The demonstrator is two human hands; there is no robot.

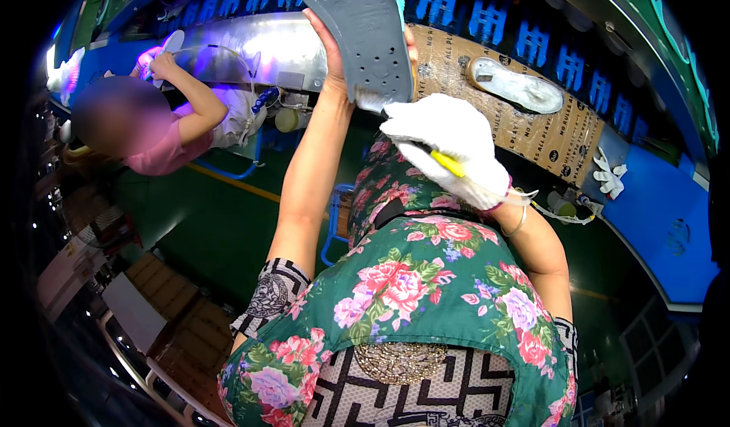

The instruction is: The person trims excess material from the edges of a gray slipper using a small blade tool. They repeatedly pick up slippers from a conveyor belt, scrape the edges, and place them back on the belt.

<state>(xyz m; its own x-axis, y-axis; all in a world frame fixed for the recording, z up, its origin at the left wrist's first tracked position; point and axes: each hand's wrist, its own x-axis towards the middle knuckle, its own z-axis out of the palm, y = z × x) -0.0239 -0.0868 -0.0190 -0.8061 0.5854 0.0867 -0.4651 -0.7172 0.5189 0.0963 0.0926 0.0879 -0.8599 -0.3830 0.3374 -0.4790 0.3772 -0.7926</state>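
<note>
The grey sole lies at upper centre of frame, long axis near-vertical, holed end pointing down and slightly right. Left hand grips it; gloved right hand holds a brush.

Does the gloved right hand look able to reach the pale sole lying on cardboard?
Probably yes: the pale sole lies forward and right of the right hand, with nothing visible between, though the held brush may hinder grasping.

The left hand holds a grey sole, the gloved right hand a brush at its end; a shoe part lies on cardboard.
</note>
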